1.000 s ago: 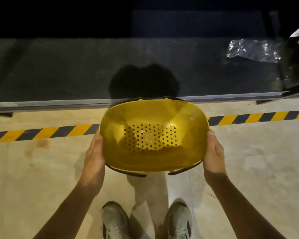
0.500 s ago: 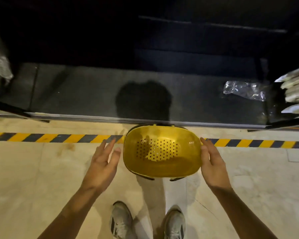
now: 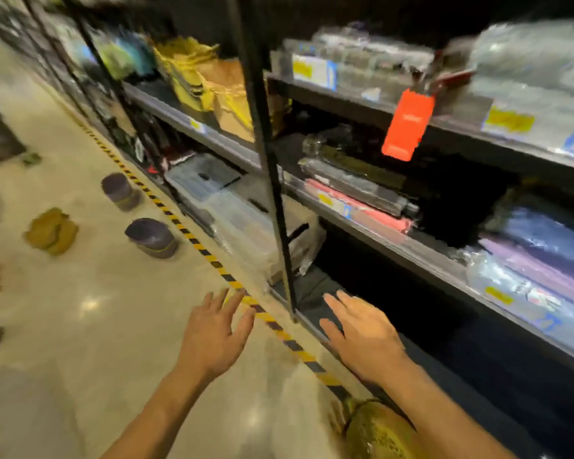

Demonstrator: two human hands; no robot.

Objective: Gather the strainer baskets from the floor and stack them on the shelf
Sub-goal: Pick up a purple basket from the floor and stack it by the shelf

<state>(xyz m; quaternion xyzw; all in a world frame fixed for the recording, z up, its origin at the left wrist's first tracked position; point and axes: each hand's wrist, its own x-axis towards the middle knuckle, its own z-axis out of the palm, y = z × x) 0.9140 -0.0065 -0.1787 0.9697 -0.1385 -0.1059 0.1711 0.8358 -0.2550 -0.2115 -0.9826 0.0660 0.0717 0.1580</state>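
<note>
Yellow basket low at the frame's bottom edge, both hands empty.

Yellow plastic basket [image 3: 376, 432], rounded and blurred, lies beside the striped tape [image 3: 279, 326] under the right forearm, at the foot of the shelf [image 3: 411, 250]. Left hand [image 3: 212, 336] and right hand [image 3: 362, 336] hover palm-down with fingers spread, gripping nothing, the left over the glossy beige floor [image 3: 96, 309], the right over the dark bottom shelf board. More rounded shapes sit well apart on the floor: two dark tubs [image 3: 151, 238] near the tape and an ochre basket [image 3: 50, 230] further out, all smeared by motion. Crinkled plastic-wrapped goods fill the metal shelves; an orange tag [image 3: 408, 125] hangs from one edge.
</note>
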